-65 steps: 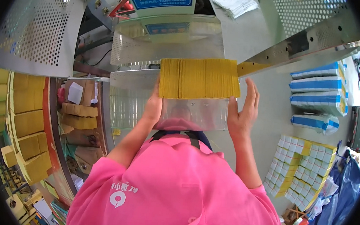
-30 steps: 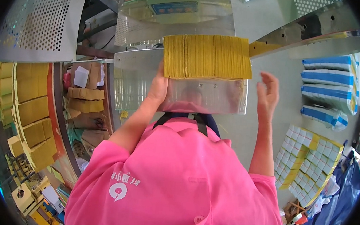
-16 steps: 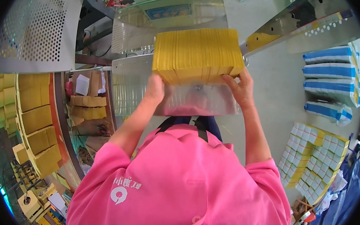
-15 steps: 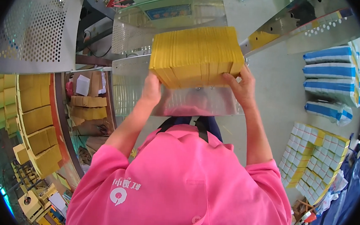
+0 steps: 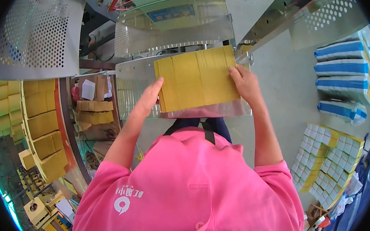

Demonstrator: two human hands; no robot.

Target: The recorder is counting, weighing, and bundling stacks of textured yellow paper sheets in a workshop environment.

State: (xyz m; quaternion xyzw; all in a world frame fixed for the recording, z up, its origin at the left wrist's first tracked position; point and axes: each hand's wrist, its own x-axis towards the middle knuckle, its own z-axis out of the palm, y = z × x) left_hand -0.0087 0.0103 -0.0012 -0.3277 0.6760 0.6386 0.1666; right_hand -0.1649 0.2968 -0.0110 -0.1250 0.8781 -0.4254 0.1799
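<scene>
Between my two hands is a thick block of stacked yellow paper [image 5: 198, 79], slightly tilted, its right end higher than its left. My left hand [image 5: 149, 96] presses on its left end, fingers along the side. At the right end my right hand [image 5: 245, 82] grips it, thumb on the face toward me and the other fingers mostly hidden behind. Beneath the block lies a shiny metal tray [image 5: 131, 83] of the machine. The block's underside is out of sight.
A clear guard [image 5: 174, 25] stands beyond the tray, and a perforated metal panel [image 5: 35, 30] at far left. Yellow paper stacks [image 5: 41, 123] fill a rack on the left. On the right are blue-and-white wrapped packs [image 5: 343, 67] and bundled white-and-yellow stacks [image 5: 327, 161].
The paper block has come down and closer to me, and it has turned so a broad, flatter side now shows. Both hands have kept their hold and moved with it.
</scene>
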